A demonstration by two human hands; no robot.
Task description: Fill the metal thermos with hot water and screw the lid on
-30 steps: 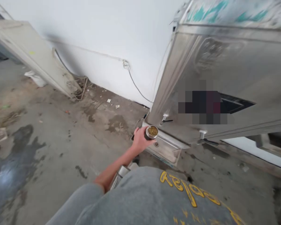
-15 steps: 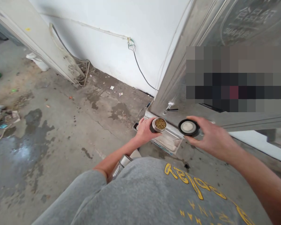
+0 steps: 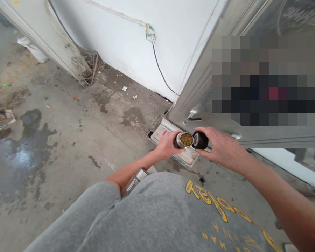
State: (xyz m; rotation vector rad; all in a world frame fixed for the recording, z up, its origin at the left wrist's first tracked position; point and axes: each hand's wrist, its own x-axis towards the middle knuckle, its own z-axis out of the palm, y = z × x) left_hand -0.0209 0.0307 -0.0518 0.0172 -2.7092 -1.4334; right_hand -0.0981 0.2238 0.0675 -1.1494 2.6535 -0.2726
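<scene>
Here, the left hand [image 3: 167, 143] grips the flask [image 3: 180, 140], best held level; the right hand [image 3: 222, 145] grasps the lid [image 3: 202, 140].

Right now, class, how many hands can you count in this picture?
2. The left hand holds the open container, around its side; the right hand holds the black lid, close beside the container's rim. No others show, though some may be hidden.
</scene>
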